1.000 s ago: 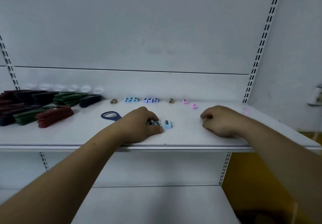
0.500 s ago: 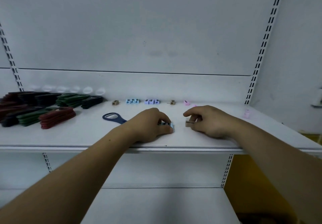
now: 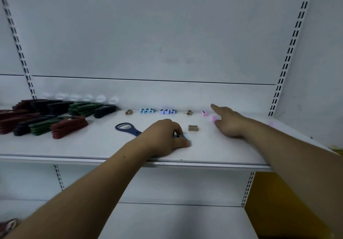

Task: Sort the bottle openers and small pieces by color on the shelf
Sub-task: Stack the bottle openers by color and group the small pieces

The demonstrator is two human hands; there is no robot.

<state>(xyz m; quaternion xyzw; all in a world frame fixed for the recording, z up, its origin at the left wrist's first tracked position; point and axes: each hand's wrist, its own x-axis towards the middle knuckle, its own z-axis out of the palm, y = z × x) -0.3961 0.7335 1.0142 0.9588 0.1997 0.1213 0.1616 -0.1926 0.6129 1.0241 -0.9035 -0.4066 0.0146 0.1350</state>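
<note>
Blue bottle opener point(image 3: 128, 129): flat, dark blue, oval ring head with a pale inner cutout, lying flat mid-shelf, handle end hidden under the left wrist. Left hand point(image 3: 165, 138), just right of the opener, has its fingers curled down and its thumb pressed in, gripping a short row of light-blue pieces point(image 3: 182, 136), small blocky plastic with dark holes. Loose tan piece point(image 3: 193, 127), a wedge-like block, sits right of the opener, just beyond the left hand. Right hand point(image 3: 228, 123) is farther right of the opener with its index finger stretched straight, holding nothing, a pink piece point(image 3: 213, 118) just beside it.

Behind the opener, along the back wall: tan block point(image 3: 128, 112), light-blue trio point(image 3: 146, 110), lilac trio point(image 3: 167, 111). Left of the opener: stacked flat openers, a dark red stack point(image 3: 68, 127), green stack point(image 3: 83, 107), black stack point(image 3: 104, 110).

White shelf point(image 3: 92, 145) is smooth and matte. Slotted uprights point(image 3: 289, 52) sit on a white back panel.
</note>
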